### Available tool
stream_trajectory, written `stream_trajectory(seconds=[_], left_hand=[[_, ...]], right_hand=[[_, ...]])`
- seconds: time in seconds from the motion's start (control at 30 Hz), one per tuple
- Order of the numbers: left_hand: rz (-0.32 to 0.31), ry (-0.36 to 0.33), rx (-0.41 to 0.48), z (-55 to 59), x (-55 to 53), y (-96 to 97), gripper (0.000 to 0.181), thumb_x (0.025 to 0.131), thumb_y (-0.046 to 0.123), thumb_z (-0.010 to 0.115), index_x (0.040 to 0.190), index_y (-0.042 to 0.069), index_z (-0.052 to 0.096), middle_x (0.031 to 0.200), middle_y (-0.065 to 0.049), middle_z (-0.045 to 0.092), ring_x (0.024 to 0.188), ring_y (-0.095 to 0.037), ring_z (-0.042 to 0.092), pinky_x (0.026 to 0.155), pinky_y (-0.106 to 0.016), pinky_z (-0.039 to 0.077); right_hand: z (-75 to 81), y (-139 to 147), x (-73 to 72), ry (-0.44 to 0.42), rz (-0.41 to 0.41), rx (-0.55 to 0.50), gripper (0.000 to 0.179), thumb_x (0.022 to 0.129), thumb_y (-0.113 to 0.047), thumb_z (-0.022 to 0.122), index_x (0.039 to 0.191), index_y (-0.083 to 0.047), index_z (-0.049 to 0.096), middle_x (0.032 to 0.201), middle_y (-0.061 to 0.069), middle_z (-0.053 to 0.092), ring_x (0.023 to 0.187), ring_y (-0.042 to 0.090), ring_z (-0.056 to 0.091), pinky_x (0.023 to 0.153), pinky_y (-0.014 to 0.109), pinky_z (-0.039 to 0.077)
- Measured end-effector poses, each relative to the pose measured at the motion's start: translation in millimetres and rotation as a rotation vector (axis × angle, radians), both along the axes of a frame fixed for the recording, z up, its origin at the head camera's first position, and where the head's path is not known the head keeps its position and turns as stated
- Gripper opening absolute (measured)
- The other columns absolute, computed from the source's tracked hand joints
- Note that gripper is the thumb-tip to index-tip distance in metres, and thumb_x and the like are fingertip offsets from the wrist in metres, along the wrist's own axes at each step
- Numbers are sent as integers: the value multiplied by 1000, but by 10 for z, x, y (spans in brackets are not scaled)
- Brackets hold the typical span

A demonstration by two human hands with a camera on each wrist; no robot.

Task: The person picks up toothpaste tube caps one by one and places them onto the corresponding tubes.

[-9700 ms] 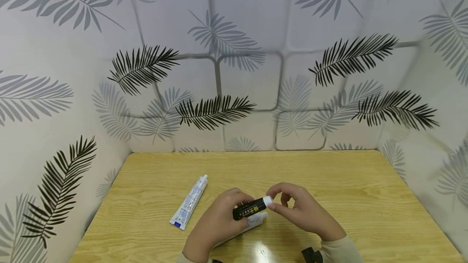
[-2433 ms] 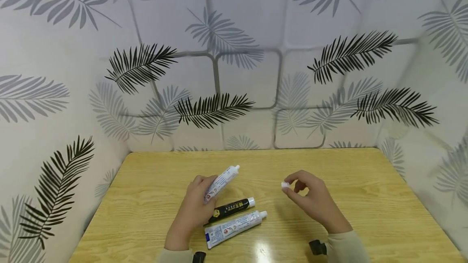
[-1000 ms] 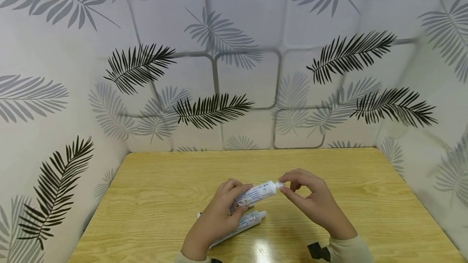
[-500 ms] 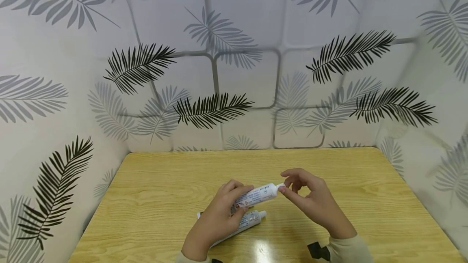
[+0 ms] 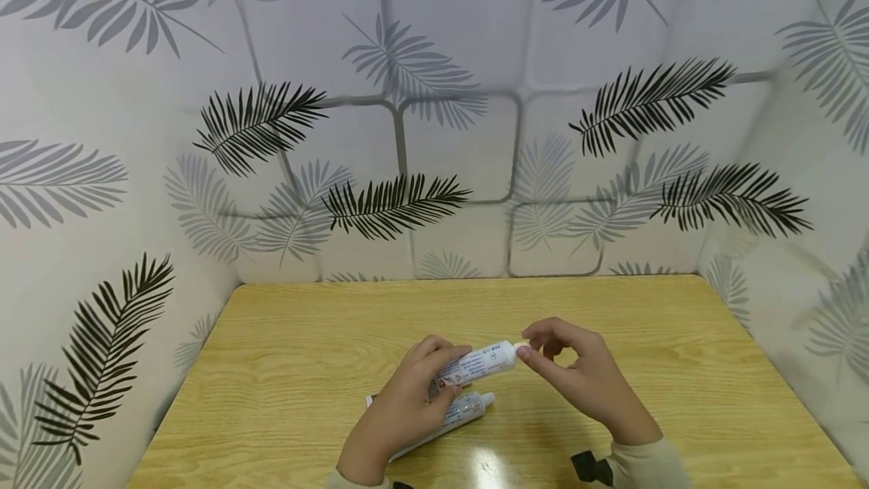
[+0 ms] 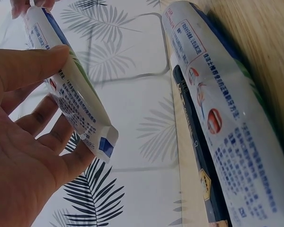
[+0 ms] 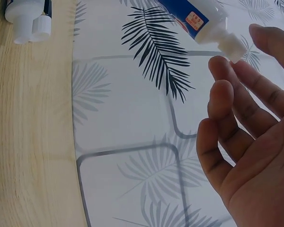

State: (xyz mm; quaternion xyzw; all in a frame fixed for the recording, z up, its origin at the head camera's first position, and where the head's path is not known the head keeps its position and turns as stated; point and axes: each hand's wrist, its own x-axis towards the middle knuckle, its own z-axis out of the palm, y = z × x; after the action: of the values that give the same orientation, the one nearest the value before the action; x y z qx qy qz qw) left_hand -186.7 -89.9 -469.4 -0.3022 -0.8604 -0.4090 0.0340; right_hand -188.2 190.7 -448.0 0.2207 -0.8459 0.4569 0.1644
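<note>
My left hand (image 5: 407,391) holds a white toothpaste tube (image 5: 478,364) above the table, thumb on one side and fingers on the other. The tube tilts, its capped end to the right. At that end, thumb and fingertips of my right hand (image 5: 577,368) are around the small white cap (image 7: 232,47), which sits on the nozzle. A second white toothpaste tube (image 6: 227,123) lies on the table below the left hand. Beside it lies a black tube (image 6: 196,146) with a white cap (image 7: 41,28), mostly hidden by the hand in the head view.
The wooden table (image 5: 305,338) runs back to a wall covering (image 5: 462,149) printed with leaves, which also rises on both sides. A dark strap piece (image 5: 592,468) shows at the right sleeve (image 5: 648,462).
Earlier the left hand held the black tube; it was laid beside the other tube, and the white tube was picked up from the left. Lately the right fingers shift slightly on the cap.
</note>
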Motion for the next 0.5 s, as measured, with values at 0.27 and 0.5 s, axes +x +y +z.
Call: stream_trajectory(seconds=[0.27, 0.5], left_hand=[[-6, 36, 24, -7, -27, -47, 49, 97, 4, 75, 145, 13, 66, 127, 3, 62, 117, -15, 57, 96, -33, 57], [-8, 46, 40, -9, -30, -52, 50, 96, 2, 75, 143, 13, 67, 125, 3, 62, 115, -15, 56, 94, -32, 57]], right_hand=[[21, 58, 8, 73, 48, 3, 35, 92, -1, 80, 117, -25, 73, 101, -7, 72, 80, 6, 64, 79, 25, 55], [19, 71, -7, 81, 119, 11, 33, 94, 2, 78, 117, -21, 74, 114, -8, 72, 82, 6, 61, 79, 25, 55]])
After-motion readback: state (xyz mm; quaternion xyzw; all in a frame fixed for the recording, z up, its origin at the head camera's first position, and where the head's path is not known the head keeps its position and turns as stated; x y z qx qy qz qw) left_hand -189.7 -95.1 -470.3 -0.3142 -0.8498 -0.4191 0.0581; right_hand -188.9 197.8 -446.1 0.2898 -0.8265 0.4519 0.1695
